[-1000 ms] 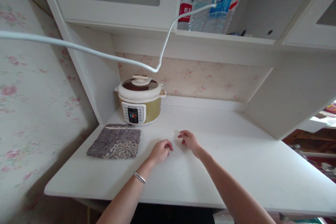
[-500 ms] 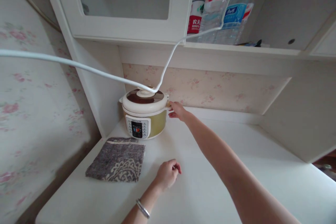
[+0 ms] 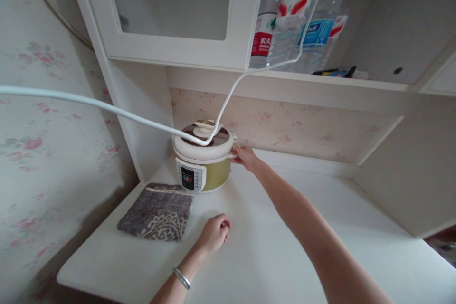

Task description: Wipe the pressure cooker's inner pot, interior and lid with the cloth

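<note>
An electric pressure cooker [image 3: 218,175], white and olive green with a dark-topped lid, stands at the back left of the white tabletop [image 3: 270,247]. My right hand [image 3: 245,157] reaches across to its right side, fingers closed around the side handle; the fingertips are partly hidden. Nearer to me, my left hand [image 3: 213,233] hangs low at the tabletop with its fingers curled in, and nothing shows in them. A silver bangle [image 3: 182,278] circles that wrist. Left of it lies a folded grey-brown cloth [image 3: 155,211] with a pale scroll pattern, in front of the cooker.
A white cable [image 3: 142,122] crosses the view in front of the cooker's lid. Overhead, a white cabinet [image 3: 171,52] has a glass-panelled door, and plastic bottles [image 3: 292,14] stand on its open shelf. Floral wallpaper [image 3: 42,152] covers the left wall.
My right hand has closed around the cooker's handle. The cooker has turned slightly and shifted right, away from the cloth. My left hand has drifted a little left; the view has shifted somewhat.
</note>
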A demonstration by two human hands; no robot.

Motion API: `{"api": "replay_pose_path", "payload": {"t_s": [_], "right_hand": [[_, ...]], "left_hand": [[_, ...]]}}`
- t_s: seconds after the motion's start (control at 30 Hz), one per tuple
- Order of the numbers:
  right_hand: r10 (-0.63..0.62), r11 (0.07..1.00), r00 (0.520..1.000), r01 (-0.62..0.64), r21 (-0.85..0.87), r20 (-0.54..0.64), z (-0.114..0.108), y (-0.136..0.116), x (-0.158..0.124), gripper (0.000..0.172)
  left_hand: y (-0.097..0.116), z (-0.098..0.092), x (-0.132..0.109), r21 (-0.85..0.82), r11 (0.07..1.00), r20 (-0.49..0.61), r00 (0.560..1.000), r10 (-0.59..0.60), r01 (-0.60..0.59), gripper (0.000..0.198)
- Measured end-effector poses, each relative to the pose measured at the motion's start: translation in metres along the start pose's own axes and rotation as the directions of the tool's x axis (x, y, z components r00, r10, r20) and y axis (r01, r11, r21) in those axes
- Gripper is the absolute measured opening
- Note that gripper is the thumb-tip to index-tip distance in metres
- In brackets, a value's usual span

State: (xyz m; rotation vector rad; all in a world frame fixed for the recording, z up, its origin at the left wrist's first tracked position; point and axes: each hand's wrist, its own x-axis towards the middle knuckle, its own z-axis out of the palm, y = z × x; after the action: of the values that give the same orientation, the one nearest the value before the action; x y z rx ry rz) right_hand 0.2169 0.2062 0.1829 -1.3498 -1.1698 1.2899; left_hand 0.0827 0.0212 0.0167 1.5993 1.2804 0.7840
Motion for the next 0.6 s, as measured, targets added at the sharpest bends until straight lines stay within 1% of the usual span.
{"api": "replay_pose_path", "payload": {"t_s": [0.1, 0.2, 0.33, 0.43, 0.5, 0.6], "right_hand": [[0.013, 1.000, 0.999, -0.012, 0.016, -0.030, -0.032, 0.002, -0.007, 0.007], [0.030, 0.999, 0.996, -0.029, 0.017, -0.089, -0.071, 0.004, -0.014, 0.006], [0.054, 0.999, 0.984, -0.054, 0.004, -0.170, -0.125, 0.006, -0.024, 0.009], [0.068, 0.997, 0.970, -0.075, -0.021, -0.231, -0.163, 0.008, -0.031, 0.010], [0.081, 0.994, 0.960, -0.097, -0.047, -0.270, -0.185, 0.007, -0.036, 0.008], [0.089, 0.989, 0.946, -0.122, -0.087, -0.312, -0.209, 0.005, -0.043, 0.011]], "left_hand": [[0.000, 0.002, 0.000, -0.017, 1.000, -0.043, 0.999, 0.019, -0.020, 0.019], [-0.002, 0.004, 0.000, -0.083, 0.995, -0.117, 0.992, 0.036, -0.046, 0.020], [-0.007, 0.004, 0.001, -0.236, 0.969, -0.229, 0.973, 0.018, -0.074, 0.051], [-0.008, 0.005, 0.004, -0.309, 0.949, -0.260, 0.966, -0.016, -0.068, 0.068], [-0.005, 0.007, 0.009, -0.281, 0.954, -0.268, 0.963, 0.026, -0.104, 0.078], [0.006, 0.012, 0.026, -0.104, 0.970, -0.260, 0.948, 0.186, -0.219, 0.092]]}}
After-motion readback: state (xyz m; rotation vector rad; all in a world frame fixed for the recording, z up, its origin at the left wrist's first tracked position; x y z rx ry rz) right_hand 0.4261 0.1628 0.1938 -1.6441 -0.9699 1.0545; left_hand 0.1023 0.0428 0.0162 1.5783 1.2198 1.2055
